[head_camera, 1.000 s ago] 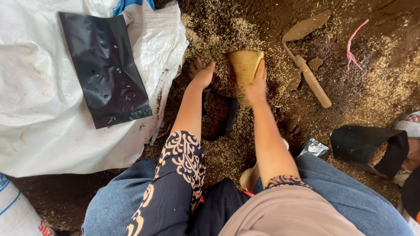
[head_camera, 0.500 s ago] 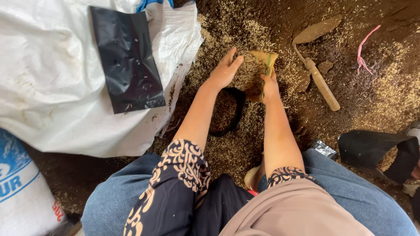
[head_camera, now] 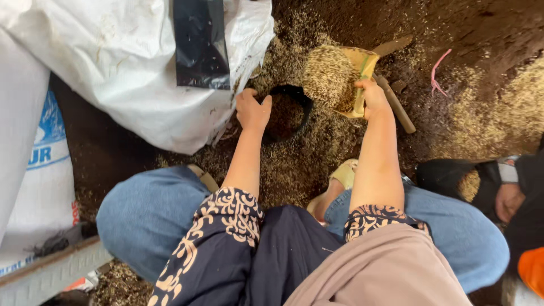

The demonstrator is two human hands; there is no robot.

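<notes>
My right hand (head_camera: 373,97) grips a tan scoop (head_camera: 356,79) heaped with a husk and soil mix, tilted toward a small black planting bag (head_camera: 294,96) standing open on the ground. My left hand (head_camera: 252,110) holds the near left rim of that bag, fingers curled over its edge. The bag shows dark soil inside. Both arms reach out from patterned dark sleeves over my blue-jeaned knees.
A big white woven sack (head_camera: 113,62) with a flat black bag (head_camera: 199,42) on it lies left. A trowel (head_camera: 391,96) and a pink string (head_camera: 437,71) lie right of the scoop. Another person's hand (head_camera: 509,199) and black bag (head_camera: 447,177) are at right.
My right hand lifted the filled scoop out of the pile and toward the bag. My left hand left the scoop and took hold of the bag's rim. The view shifted left.
</notes>
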